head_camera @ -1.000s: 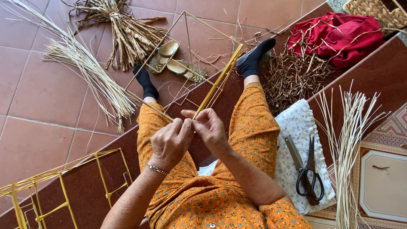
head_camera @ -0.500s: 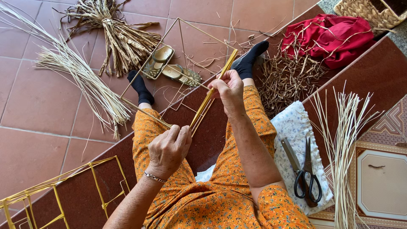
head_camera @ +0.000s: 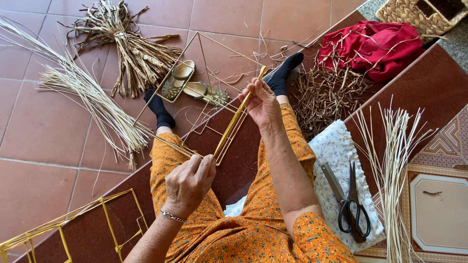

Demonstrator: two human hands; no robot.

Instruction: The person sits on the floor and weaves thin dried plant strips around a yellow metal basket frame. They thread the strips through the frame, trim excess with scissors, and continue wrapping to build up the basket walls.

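I sit on a step in orange flowered clothes and black socks. My left hand (head_camera: 191,181) grips the near end of a thin wire frame (head_camera: 202,83) at my knee, where pale yellow straw strips (head_camera: 233,124) run along one of its bars. My right hand (head_camera: 262,101) is stretched out farther up that bar, fingers pinched on the straw strips near their far end. The frame's diamond-shaped part reaches out over the tiled floor above a pair of sandals (head_camera: 192,87).
Bundles of pale straw (head_camera: 92,100) and brown dried fibre (head_camera: 131,51) lie on the floor at left. Scissors (head_camera: 352,207) rest on a flowered cloth (head_camera: 336,151) beside me, with straw stalks (head_camera: 392,170) at right, red cloth (head_camera: 375,46), a woven basket (head_camera: 419,14), a yellow wire frame (head_camera: 68,229).
My right hand has moved away from the left and slid up along the bar toward its far end, drawing the straw strips taut. The left hand has stayed at the near end.
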